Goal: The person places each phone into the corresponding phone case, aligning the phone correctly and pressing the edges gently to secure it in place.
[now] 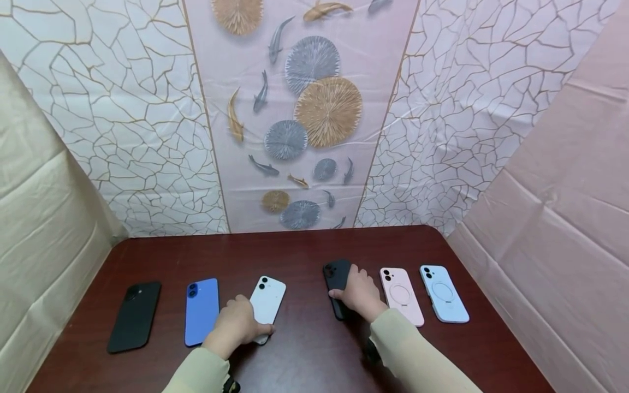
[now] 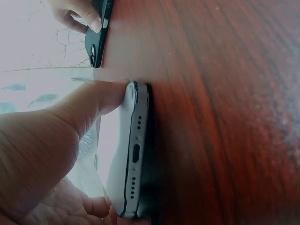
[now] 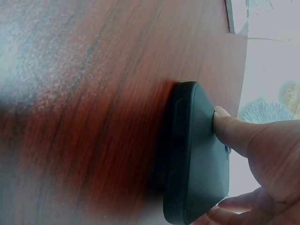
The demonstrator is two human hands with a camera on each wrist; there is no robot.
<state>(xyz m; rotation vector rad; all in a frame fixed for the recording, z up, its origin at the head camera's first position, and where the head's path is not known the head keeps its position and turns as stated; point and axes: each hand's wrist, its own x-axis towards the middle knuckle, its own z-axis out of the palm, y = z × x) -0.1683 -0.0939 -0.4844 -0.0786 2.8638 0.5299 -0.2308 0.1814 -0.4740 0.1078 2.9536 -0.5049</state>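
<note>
My left hand grips a white smartphone by its long sides, thumb at the near right corner and fingers along the left side. The phone's back faces up, with two camera lenses at the far end. In the left wrist view its bottom edge, with a charging port and speaker holes, faces the camera. To the right, my right hand holds a black-cased smartphone, thumb on the left side and fingers on the right. The palm and fingers hide part of its back. In the right wrist view a dark case edge shows close over the tabletop.
A black phone and a blue phone lie left of my left hand. Right of my right hand lie a pink phone and a light blue phone, each with a ring mark. Patterned cloth hangs behind the brown table.
</note>
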